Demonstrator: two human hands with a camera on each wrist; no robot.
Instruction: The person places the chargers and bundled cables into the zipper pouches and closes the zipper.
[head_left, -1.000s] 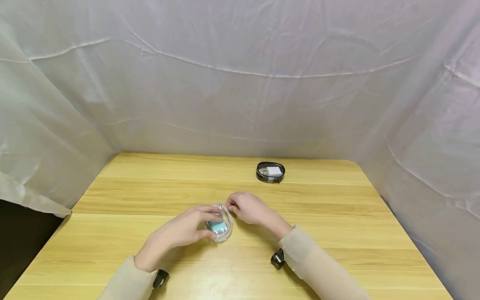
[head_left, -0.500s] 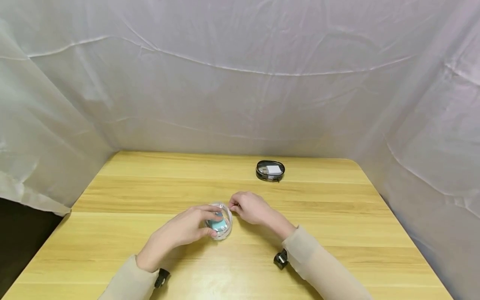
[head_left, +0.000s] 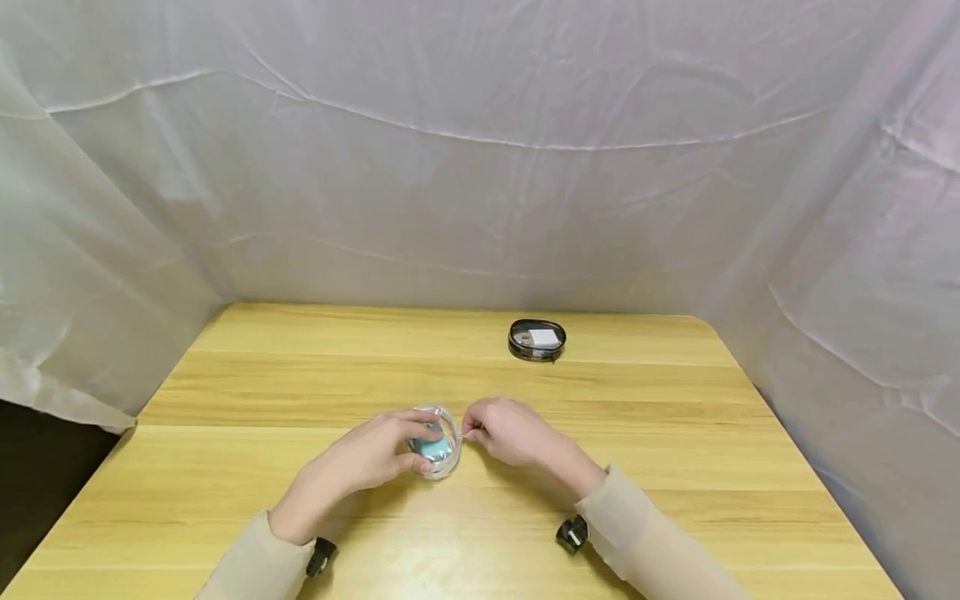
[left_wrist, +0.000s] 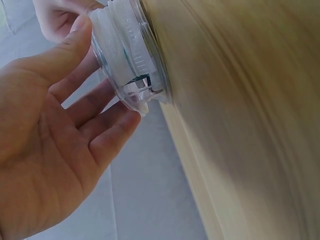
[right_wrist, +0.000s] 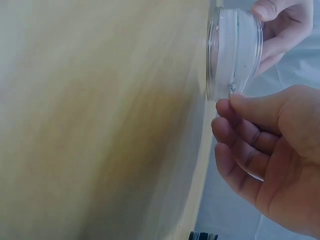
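A small round clear zip pouch (head_left: 444,467) with white trim lies on the wooden table, a light blue item (head_left: 434,448) inside it. My left hand (head_left: 373,450) grips the pouch from the left, thumb at its near side and fingers over its top and far side. At the pouch's right side, my right hand (head_left: 508,430) pinches the zipper pull (right_wrist: 232,89) between thumb and index finger. The other right fingers are loosely curled below, as the right wrist view shows. Along the pouch's side wall runs the zipper (left_wrist: 131,55) in the left wrist view.
Farther back on the table (head_left: 300,383) sits a black-trimmed clear pouch (head_left: 537,341) holding a white charger plug (head_left: 543,338). Pale fabric sheeting (head_left: 480,208) hangs behind the table and along both sides.
My right hand, pinching the zipper pull, has moved from the pouch's far right edge round its right side, toward me. The left hand keeps its grip on the pouch.
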